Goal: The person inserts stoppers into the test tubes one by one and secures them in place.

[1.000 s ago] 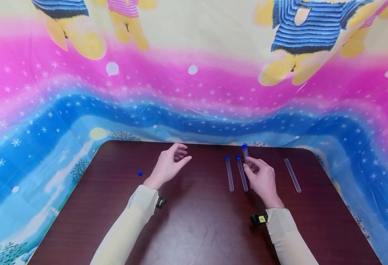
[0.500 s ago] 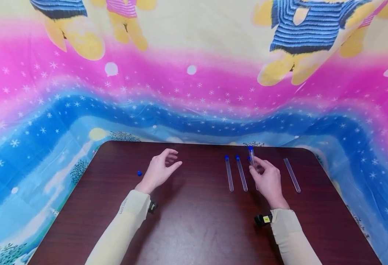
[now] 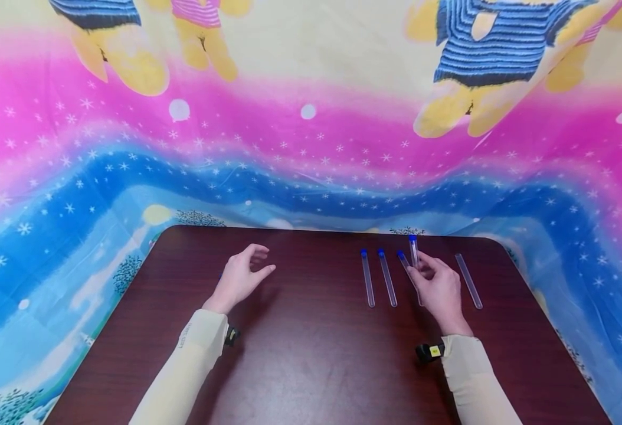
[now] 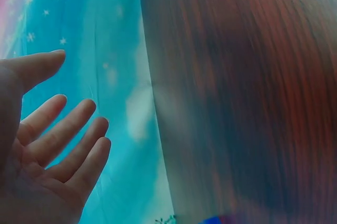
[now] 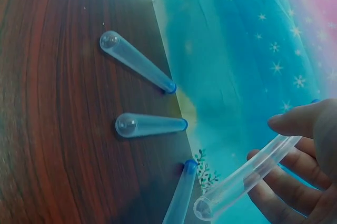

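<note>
My right hand [image 3: 441, 292] pinches a clear test tube [image 3: 413, 251] with a blue cap between thumb and fingers, above the table. In the right wrist view that tube [image 5: 237, 184] slants with its rounded end toward the table. Three more blue-capped test tubes lie on the table: two side by side, one [image 3: 367, 283] and another [image 3: 388, 283], and a third [image 3: 402, 257] partly behind my right hand. My left hand [image 3: 236, 277] holds nothing, its fingers relaxed over the left side. A loose blue cap [image 3: 221, 275] is almost hidden behind it.
A test tube [image 3: 468, 282] with no cap lies to the right of my right hand. All of this is on a dark brown wooden table [image 3: 311, 354]. A printed cloth [image 3: 311, 147] hangs behind and along both sides of the table.
My right hand has moved right with the capped test tube, uncovering the third tube on the table. My left hand has drifted left and slightly nearer, now covering most of the loose cap.
</note>
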The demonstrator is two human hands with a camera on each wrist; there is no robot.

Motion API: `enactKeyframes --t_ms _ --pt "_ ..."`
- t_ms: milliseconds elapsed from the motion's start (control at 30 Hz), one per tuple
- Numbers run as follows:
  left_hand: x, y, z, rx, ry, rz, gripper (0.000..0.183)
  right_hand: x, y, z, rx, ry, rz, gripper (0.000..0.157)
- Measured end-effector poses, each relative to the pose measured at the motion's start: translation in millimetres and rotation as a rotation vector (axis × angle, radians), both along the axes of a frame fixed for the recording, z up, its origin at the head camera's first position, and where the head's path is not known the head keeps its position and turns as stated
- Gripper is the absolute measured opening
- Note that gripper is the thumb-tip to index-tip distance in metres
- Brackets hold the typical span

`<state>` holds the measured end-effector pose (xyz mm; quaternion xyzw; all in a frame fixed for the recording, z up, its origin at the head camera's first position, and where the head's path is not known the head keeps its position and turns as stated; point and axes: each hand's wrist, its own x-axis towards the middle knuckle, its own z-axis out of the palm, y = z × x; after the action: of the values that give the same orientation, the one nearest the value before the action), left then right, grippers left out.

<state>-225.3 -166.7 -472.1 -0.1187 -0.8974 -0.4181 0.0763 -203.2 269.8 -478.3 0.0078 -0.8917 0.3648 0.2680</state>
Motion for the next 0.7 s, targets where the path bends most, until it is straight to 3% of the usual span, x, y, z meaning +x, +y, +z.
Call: enactKeyframes --t_ms 700 --pt "2.2 -48 -21.3 -0.216 -0.057 0.139 0.046 0.7 25 -7.7 0.053 -0.055 -0.05 0.038"
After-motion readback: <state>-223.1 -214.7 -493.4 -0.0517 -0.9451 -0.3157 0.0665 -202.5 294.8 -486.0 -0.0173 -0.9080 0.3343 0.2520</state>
